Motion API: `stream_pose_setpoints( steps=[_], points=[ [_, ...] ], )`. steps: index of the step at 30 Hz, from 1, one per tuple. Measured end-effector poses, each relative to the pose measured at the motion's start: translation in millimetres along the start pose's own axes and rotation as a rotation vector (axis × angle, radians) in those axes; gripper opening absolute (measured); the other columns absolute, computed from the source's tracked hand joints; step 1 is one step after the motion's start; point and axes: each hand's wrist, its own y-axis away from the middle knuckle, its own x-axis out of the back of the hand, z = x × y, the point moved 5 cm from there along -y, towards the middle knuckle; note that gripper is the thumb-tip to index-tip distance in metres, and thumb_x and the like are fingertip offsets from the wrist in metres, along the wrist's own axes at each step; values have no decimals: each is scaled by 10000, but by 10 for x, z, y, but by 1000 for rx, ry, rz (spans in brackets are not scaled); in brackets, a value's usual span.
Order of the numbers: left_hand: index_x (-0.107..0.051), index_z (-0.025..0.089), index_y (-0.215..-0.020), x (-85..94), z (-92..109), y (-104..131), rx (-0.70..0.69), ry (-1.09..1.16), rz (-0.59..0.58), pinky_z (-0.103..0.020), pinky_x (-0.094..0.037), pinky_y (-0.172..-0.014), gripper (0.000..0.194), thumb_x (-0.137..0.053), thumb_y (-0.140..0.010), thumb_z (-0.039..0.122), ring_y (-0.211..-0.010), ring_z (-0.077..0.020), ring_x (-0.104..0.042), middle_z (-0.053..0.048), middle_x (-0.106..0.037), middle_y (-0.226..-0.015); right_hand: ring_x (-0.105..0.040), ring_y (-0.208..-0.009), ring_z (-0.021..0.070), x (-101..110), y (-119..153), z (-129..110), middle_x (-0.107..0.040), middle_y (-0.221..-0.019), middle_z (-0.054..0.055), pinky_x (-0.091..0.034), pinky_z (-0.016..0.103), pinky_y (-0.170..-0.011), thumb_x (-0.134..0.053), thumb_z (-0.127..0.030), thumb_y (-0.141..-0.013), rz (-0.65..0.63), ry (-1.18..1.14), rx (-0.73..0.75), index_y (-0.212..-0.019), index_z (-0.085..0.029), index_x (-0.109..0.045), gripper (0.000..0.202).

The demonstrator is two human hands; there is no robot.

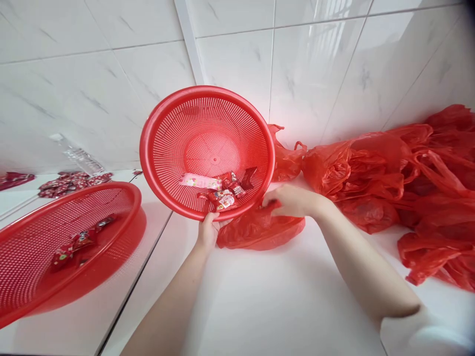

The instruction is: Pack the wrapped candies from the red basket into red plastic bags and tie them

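Observation:
My left hand (210, 230) grips the near rim of a red plastic colander (215, 116), thumb over the edge. The colander is tilted so its inside faces me. Several wrapped snacks (226, 198) and a pink packet (200, 181) lie at its lower side. Just right of and below the rim, my right hand (287, 200) has its fingers closed on the edge of a red plastic bag (263, 230). This bag lies partly under the colander, and what it holds cannot be made out.
A second red colander (126, 198) with a few wrapped snacks (83, 240) stands at left. Behind it are a clear plastic bottle (81, 157) and a heap of small red packets (69, 184). Several filled red bags (356, 168) line the tiled wall (315, 74) at right. A dark seam (148, 257) crosses the white table.

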Motion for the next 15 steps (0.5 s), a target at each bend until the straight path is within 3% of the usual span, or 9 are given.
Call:
stream_pose_setpoints(
  steps=[3, 6, 9, 13, 15],
  points=[
    [-659, 108, -961, -14, 6, 9, 10, 4, -15, -489, -560, -874, 356, -624, -616, 189, -1048, -333, -650, -96, -735, -945, -668, -790, 195, -39, 8, -90, -736, -883, 9, -471, 264, -655, -619, -205, -777, -78, -9, 27, -878, -255, -725, 155],
    [-659, 104, -969, -64, -15, 57, 34, -3, -36, -485, -559, -877, 367, -617, -613, 180, -1063, -337, -644, -102, -733, -976, -671, -845, 202, 51, -15, -169, -728, -927, 46, -490, 297, -737, -524, -229, -879, 124, -27, 52, -982, -217, -693, 198],
    [-660, 102, -991, -156, -76, 152, 74, -14, -84, -489, -561, -868, 375, -616, -628, 185, -1069, -343, -642, -106, -735, -971, -620, -1076, 243, 6, -70, -248, -662, -1180, 105, -471, 364, -916, -553, -335, -896, 262, -42, 149, -1205, -191, -609, 345],
    [-657, 118, -1031, -246, -166, 249, 128, 5, -155, -492, -566, -842, 400, -610, -643, 203, -1061, -346, -646, -104, -736, -980, -407, -1338, 339, -295, -167, -325, -444, -1457, 148, -372, 483, -1056, -689, -496, -774, 103, 39, 241, -1416, -204, -438, 749],
    [-661, 113, -1001, -243, -179, 245, 129, 1, -165, -491, -569, -826, 381, -611, -636, 210, -1037, -350, -655, -108, -738, -963, -477, -1268, 345, -376, -193, -329, -488, -1408, 154, -417, 484, -1001, -730, -412, -752, 52, 90, 230, -1405, -210, -453, 738]
  ],
)
